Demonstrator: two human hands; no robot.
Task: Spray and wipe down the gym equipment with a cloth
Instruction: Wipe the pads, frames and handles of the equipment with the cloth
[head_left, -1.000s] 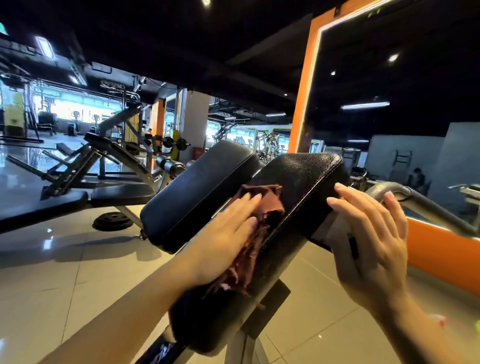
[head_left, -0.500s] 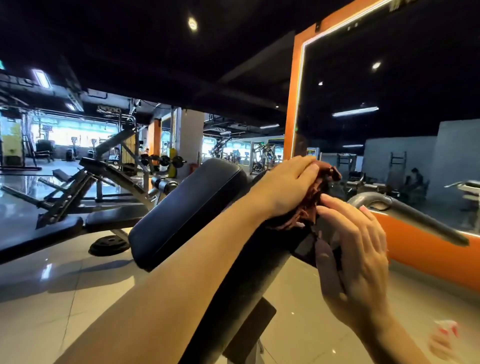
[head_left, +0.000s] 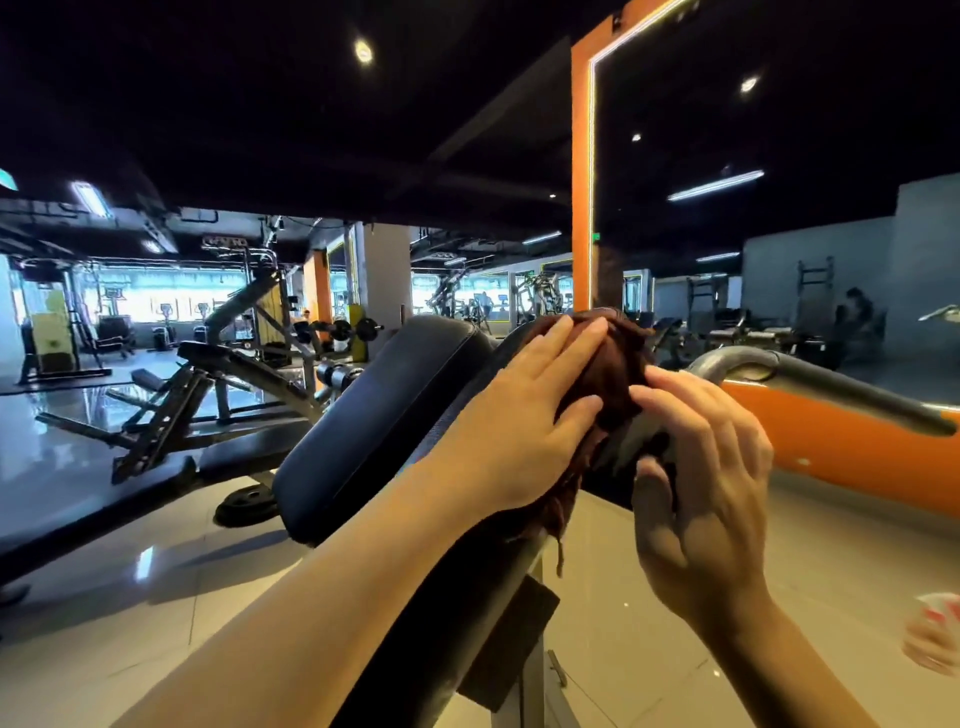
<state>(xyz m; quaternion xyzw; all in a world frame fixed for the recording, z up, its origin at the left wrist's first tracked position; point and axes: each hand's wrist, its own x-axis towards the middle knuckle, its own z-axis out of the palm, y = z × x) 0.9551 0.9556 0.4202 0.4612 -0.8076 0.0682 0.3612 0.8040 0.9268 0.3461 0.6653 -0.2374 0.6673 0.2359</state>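
At the pad's top edge, the left hand has slid the cloth upward, fingers flat on it. Right hand now grips the pad's right side, beside a grey rail.

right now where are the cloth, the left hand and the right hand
cloth (head_left: 615, 374), head view, on the dark red fold between the two hands
left hand (head_left: 524, 415), head view, on the back of the hand
right hand (head_left: 711, 467), head view, on the back of the hand
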